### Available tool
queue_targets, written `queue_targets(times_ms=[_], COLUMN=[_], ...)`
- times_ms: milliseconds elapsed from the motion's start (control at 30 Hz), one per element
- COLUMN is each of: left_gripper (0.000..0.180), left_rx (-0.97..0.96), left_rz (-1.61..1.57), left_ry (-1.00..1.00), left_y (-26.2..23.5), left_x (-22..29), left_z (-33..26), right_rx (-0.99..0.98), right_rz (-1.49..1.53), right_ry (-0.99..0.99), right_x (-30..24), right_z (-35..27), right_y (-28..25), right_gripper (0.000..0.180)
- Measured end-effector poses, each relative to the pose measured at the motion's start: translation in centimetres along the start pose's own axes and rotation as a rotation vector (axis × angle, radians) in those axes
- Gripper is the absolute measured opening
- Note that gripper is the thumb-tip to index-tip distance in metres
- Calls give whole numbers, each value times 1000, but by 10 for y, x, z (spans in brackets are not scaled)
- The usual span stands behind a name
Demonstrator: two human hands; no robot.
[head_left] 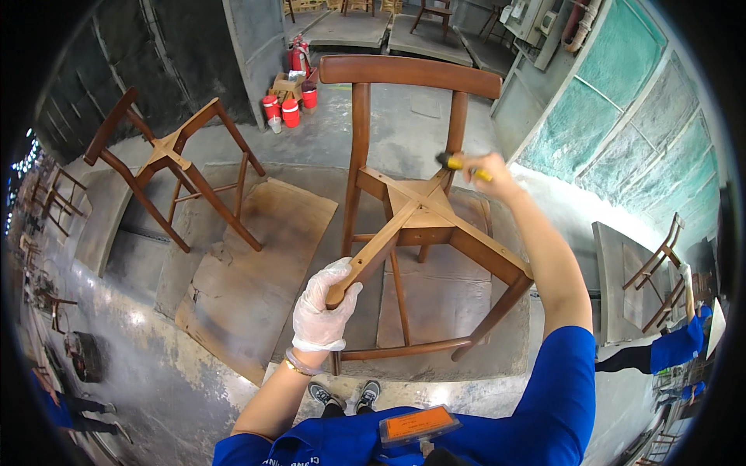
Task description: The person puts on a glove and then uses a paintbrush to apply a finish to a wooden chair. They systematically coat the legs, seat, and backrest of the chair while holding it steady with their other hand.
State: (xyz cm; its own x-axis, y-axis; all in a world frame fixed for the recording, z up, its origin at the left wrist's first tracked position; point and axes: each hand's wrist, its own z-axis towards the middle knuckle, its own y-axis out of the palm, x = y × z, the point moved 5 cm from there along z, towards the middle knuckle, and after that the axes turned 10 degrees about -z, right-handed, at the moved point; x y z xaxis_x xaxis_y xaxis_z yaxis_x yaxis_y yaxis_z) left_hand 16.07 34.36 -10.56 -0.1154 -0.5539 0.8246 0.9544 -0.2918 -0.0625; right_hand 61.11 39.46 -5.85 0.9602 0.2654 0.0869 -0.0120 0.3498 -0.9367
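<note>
Gleaming brown seatless chair frame (423,213)

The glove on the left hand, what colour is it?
White, see-through thin; the glove shows best in the head view.

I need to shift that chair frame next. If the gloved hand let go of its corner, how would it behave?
The chair frame is likely stiff: solid wooden rails, jointed. The left hand grips one corner, so it may tip once released. Probably light: one hand steadies it while the right hand holds a yellow-handled tool.
</note>
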Motion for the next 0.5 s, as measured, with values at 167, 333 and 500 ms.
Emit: queue_targets(times_ms=[167,333,500], left_gripper=[43,44,44], left_rx=[15,10,-12], left_rz=[21,4,22], left_ry=[5,4,43], left_y=[0,0,-1], left_x=[2,3,4], left_z=[0,-1,-1], right_rx=[192,402,392], right_rz=[-231,176,-143], right_ry=[114,-55,-243], right_x=[2,-60,-130], right_z=[44,127,146], right_y=[-29,-59,4], right_gripper=[29,18,20])
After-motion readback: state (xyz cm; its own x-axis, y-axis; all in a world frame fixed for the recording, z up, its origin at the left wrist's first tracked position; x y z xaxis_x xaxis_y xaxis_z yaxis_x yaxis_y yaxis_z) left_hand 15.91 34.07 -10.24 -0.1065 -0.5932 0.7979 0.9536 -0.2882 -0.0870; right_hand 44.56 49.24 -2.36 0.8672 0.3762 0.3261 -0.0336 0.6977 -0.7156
